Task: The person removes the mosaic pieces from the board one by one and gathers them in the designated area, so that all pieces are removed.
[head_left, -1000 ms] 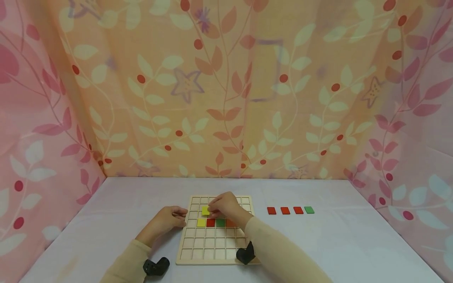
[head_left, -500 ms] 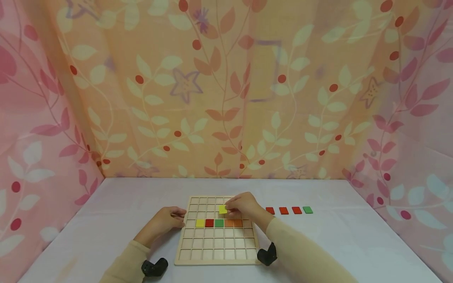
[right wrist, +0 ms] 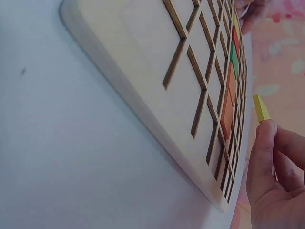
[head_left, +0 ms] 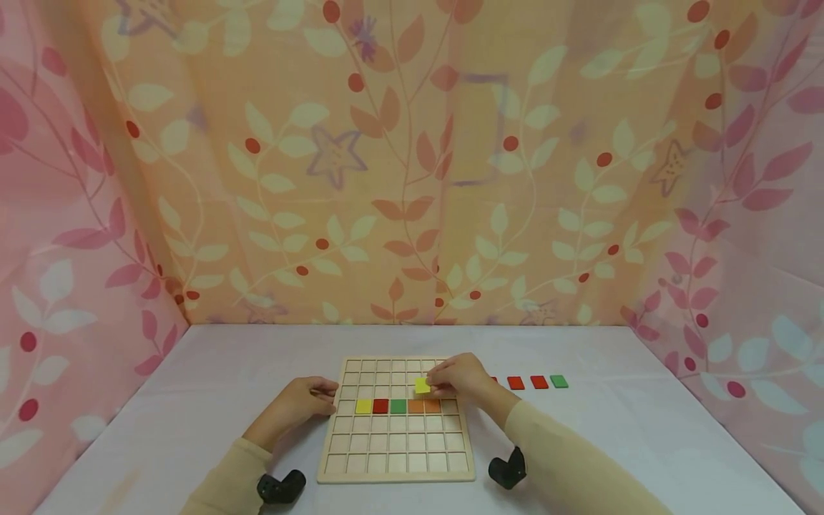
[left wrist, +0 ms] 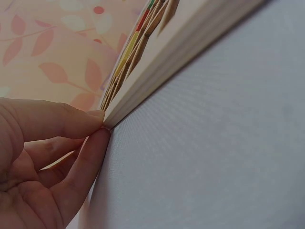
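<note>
A square wooden grid board (head_left: 399, 465) lies on the white table. One row of its cells holds a yellow tile (head_left: 363, 406), a red tile (head_left: 380, 406), a green tile (head_left: 398, 406) and two orange tiles (head_left: 424, 406). My right hand (head_left: 465, 379) pinches another yellow tile (head_left: 421, 386) by its edge between thumb and fingers. In the right wrist view this held yellow tile (right wrist: 261, 109) is raised off the board. At the board's left edge, my left hand (head_left: 299, 402) grips the rim; the left wrist view has thumb and index finger (left wrist: 86, 162) meeting there.
Right of the board, red tiles (head_left: 516, 383) and a green tile (head_left: 558, 381) lie in a row, one red tile partly behind my right hand. Black devices (head_left: 281, 486) sit by both wrists. Patterned cloth walls (head_left: 412, 179) enclose the table's back and sides.
My right hand has carried the yellow tile rightward over the board, from above the left columns to above the orange tiles. The left hand stays at the board's left edge.
</note>
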Tool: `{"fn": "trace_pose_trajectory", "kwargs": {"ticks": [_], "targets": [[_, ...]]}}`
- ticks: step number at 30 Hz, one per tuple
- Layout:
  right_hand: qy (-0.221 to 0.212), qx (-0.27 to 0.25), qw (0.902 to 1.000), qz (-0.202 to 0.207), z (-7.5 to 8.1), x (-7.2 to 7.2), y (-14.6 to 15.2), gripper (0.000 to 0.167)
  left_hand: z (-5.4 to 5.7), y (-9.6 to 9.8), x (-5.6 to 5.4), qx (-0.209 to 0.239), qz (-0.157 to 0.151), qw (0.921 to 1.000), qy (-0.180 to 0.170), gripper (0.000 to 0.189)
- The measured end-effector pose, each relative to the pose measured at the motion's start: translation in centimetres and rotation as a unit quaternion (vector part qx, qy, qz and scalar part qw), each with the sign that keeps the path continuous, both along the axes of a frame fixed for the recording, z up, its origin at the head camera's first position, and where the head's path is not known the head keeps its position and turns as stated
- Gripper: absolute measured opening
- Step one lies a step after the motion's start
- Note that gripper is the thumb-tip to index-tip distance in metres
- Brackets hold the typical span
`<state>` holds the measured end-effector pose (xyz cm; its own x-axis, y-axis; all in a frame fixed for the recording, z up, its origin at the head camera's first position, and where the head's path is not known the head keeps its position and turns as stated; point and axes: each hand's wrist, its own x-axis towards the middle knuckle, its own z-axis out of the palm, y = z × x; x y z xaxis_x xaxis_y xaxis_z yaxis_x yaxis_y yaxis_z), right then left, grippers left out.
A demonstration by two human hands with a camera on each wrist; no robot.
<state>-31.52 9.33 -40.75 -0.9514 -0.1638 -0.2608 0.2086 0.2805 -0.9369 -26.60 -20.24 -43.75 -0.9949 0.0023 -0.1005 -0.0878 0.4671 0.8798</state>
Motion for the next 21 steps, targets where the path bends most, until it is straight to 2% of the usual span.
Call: {"fn": "trace_pose_trajectory", "kwargs": {"ticks": [6,14,18,21], "targets": [[0.006,0.039,0.999,-0.02,0.3,-0.1,1.5,0.018,0.0,0.0,0.0,0.004,0.002,1.0,-0.004,0.043],[0.006,0.017,0.9995,-0.025,0.3,-0.6,4.0,0.023,-0.1,0.0,-0.1,0.006,0.007,0.9999,-0.007,0.043],[-0.002,0.023,0.9995,-0.024,0.3,-0.7,5.2,0.027,-0.2,-0.1,-0.1,0.007,0.006,0.9999,-0.007,0.043],[-0.008,0.021,0.9991,-0.037,0.4,-0.7,6.1,0.028,-0.2,-0.1,-0.1,0.01,0.002,0.9999,-0.005,0.043]]}}
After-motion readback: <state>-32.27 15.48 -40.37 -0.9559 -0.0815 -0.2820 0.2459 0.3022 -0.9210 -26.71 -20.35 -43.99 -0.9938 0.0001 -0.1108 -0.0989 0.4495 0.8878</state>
